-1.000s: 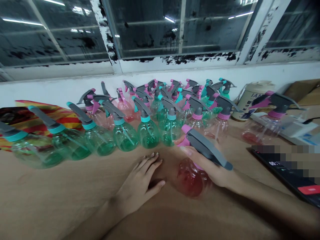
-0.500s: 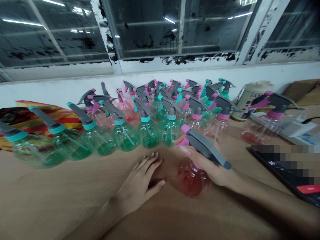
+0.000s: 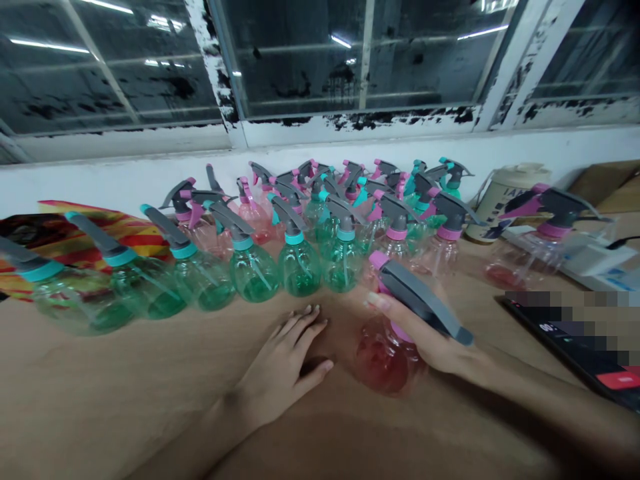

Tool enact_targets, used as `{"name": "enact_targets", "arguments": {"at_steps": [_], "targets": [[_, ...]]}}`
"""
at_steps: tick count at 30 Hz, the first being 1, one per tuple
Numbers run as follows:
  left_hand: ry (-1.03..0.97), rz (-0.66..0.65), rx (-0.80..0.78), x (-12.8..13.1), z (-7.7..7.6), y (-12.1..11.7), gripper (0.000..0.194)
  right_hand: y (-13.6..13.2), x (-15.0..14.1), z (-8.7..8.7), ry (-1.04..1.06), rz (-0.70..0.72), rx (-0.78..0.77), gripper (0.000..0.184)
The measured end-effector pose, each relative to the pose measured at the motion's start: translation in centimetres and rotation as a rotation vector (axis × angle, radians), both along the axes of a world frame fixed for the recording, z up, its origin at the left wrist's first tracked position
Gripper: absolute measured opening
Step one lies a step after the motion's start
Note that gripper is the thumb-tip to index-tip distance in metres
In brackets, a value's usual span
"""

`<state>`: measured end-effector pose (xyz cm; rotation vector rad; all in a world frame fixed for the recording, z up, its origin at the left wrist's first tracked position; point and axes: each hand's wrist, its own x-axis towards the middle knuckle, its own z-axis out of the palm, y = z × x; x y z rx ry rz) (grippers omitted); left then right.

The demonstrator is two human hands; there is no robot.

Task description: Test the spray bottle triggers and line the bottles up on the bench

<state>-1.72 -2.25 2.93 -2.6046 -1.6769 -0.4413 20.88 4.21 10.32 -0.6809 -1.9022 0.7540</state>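
Observation:
My right hand [image 3: 425, 337] is closed round the neck of a pink clear spray bottle [image 3: 384, 357] that stands on the brown table [image 3: 125, 393]. Its grey trigger head [image 3: 420, 301] with a pink cap points right, above my fingers. My left hand [image 3: 285, 363] lies flat on the table just left of the bottle, fingers stretched out and holding nothing. Directly behind both hands stand rows of several green and pink spray bottles [image 3: 297, 263] with grey triggers.
More green bottles [image 3: 150, 283] run along the left. A red and yellow striped cloth [image 3: 75, 233] lies at far left. A cream tub [image 3: 500, 197], another pink spray bottle [image 3: 540, 240] and a dark phone [image 3: 585, 340] sit at right. A white wall and window are behind.
The view has shifted slightly. My right hand has tipped the pink bottle's head a little; my left hand has stayed flat in place.

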Motion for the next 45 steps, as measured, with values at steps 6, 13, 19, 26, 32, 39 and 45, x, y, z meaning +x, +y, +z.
{"name": "enact_targets", "arguments": {"at_steps": [6,13,19,26,32,39,45], "targets": [[-0.02,0.003,0.004,0.0,0.0,-0.1,0.05,0.3,0.0,0.3,0.005,0.041,0.019,0.015],[-0.001,0.002,0.002,0.0,0.0,0.0,0.049,0.5,0.1,-0.3,0.027,0.058,-0.043,0.012],[0.006,0.0,0.0,-0.1,0.0,0.0,0.051,0.4,0.0,-0.3,0.039,0.073,-0.058,0.011],[0.0,0.0,0.01,-0.1,-0.1,0.1,0.05,0.5,-0.1,-0.4,0.048,0.08,-0.037,0.011],[0.013,0.005,0.015,-0.1,0.0,0.1,0.05,0.7,0.2,-0.9,0.037,0.055,-0.024,0.011],[0.015,-0.005,0.027,-0.2,-0.2,0.1,0.05,0.7,0.1,-0.6,0.019,0.032,-0.042,0.02],[0.022,-0.011,0.019,-0.3,-0.3,0.2,0.051,0.1,0.2,-0.2,0.015,0.05,0.01,0.028]]}}
